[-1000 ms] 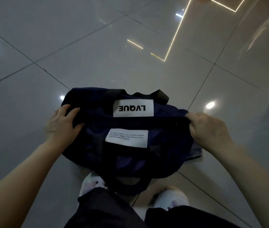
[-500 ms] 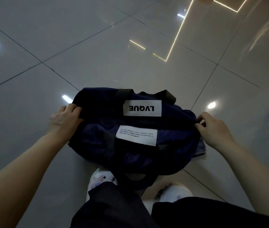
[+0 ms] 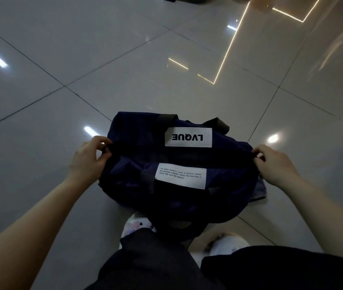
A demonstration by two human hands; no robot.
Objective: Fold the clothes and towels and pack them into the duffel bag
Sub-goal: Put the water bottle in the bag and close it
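Navy duffel bag [image 3: 179,164] on tiled floor [image 3: 82,70] at the feet; left hand [image 3: 89,158] and right hand [image 3: 275,164] each pinch one end of its top, likely tensioning the zipper line.

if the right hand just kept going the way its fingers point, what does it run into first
The right hand pinches the end of the duffel bag, fingers pointing leftward across it. It would likely push straight into the bag's dark fabric; depth is unclear.
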